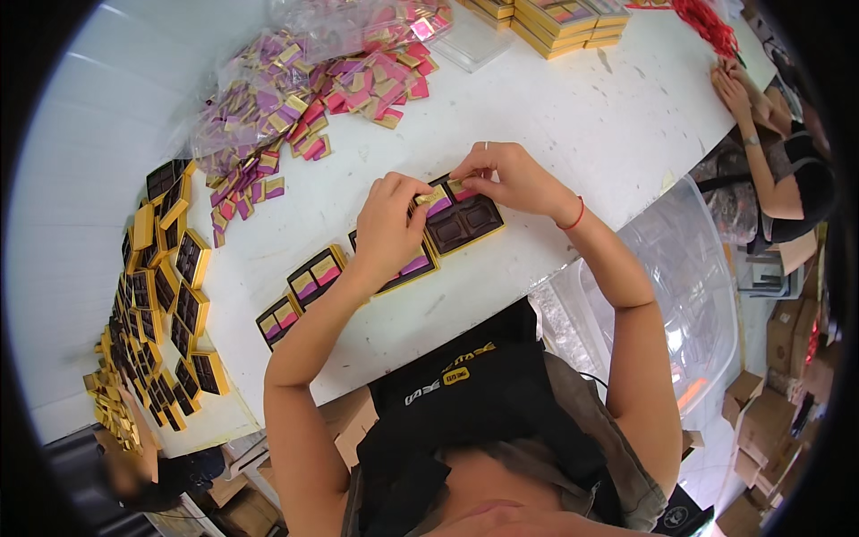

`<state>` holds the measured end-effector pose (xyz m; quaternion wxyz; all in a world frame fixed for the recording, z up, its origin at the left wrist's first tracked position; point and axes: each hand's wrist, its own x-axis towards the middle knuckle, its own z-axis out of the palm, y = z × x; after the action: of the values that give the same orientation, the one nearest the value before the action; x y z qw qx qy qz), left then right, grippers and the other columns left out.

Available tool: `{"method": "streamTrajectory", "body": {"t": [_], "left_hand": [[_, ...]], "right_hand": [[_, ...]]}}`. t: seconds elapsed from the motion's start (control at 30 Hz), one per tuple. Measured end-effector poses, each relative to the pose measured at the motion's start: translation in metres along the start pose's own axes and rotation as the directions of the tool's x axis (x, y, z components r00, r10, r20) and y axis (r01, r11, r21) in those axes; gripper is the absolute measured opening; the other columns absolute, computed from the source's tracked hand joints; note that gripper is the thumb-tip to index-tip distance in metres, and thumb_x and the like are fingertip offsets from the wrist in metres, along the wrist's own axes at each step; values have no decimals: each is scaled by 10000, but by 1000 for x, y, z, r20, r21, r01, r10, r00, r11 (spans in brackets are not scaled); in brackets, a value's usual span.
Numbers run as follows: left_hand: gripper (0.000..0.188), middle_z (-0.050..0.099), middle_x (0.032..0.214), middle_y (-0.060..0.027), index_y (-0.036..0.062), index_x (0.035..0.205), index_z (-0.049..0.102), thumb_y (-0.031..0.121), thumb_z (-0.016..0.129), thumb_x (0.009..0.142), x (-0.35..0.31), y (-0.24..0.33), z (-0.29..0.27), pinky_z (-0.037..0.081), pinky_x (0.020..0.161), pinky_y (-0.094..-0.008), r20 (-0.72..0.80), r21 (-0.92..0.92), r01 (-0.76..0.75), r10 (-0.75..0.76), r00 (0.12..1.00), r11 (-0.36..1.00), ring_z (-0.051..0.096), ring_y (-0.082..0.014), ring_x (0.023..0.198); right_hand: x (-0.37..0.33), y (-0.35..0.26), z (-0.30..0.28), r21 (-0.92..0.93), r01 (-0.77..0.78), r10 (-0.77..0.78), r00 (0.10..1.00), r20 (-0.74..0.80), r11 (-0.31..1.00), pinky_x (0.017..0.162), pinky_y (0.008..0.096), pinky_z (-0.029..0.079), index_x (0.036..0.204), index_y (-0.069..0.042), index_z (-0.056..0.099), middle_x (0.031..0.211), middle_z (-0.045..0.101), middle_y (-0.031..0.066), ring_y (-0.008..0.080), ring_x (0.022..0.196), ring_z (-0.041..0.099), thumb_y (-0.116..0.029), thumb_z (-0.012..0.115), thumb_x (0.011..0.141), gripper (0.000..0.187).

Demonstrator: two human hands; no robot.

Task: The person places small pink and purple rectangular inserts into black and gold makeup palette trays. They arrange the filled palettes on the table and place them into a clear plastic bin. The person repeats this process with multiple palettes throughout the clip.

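Both hands over one small box near the table's front edge, dark tray inside with a yellow rim.

Left hand: fingers curled, tips closed on a wrapped bar, gold and purple, sitting at the box's upper left corner. Bar is under the fingertips, partly hidden by them. Palm covers most of a second box just below, where a pink and purple bar shows at the edge.

Right hand: thumb and forefinger pinched together on another wrapped bar, gold and pink, at the box's top edge. Remaining fingers bent, resting above the box. Red band on that wrist.

Rest of the box: dark compartments on the right and bottom show no bars.

Two more boxes lie in a diagonal row to the left, each with pink and purple bars in it. Further left, a stack of unfilled boxes fanned along the table edge. Loose pile of wrapped bars at the top, partly in a clear bag. Another person's hands at the table's far right corner. Clear plastic tub below the table on the right.
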<state>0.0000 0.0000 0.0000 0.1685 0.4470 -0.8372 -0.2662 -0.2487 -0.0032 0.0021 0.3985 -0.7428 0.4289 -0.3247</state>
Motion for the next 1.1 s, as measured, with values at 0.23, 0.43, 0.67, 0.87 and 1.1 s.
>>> {"method": "streamTrajectory", "body": {"t": [0.23,0.43,0.67,0.87,1.1], "left_hand": [[744,551,1258,-126,-16,1318,525,428,775,777,-26,24,2,410,964,-416,-71,355,-251,294,953,900,515,-298,1122],[755,526,1260,-160,-61,1272,523,445,765,767,-27,22,4,404,986,-441,47,321,-334,337,940,886,517,-321,1122],[642,535,1272,-154,-27,1256,564,422,726,827,-30,20,-1,395,1028,-444,62,287,-326,323,945,901,512,-340,1177],[374,603,1173,-157,58,1148,612,78,723,791,32,-70,-66,457,946,-424,-444,183,-35,115,889,982,570,-351,1107],[657,612,1133,-127,72,1313,566,214,844,734,50,-147,-81,453,948,-398,-262,203,137,-81,962,970,555,-290,1090]], "right_hand": [[-16,11,15,-434,250,-321,942,-97,866,745,345,506,1073,-89,743,997,643,52,241,901,597,-64,746,801,273],[-35,-9,17,-596,325,-385,923,30,734,913,400,442,1068,-34,698,1097,607,57,256,1105,544,-243,743,810,336],[-40,-23,1,-649,398,-265,917,298,649,1091,507,331,1285,-20,610,1525,399,124,316,1327,435,-434,624,900,566],[28,9,-18,-352,172,-231,964,-134,920,994,422,446,1308,-65,590,1352,552,130,324,1176,554,-213,723,861,490],[152,97,1,-358,67,-183,936,-300,931,861,348,515,1263,-36,614,1121,618,166,254,943,624,-223,848,706,632]]}}
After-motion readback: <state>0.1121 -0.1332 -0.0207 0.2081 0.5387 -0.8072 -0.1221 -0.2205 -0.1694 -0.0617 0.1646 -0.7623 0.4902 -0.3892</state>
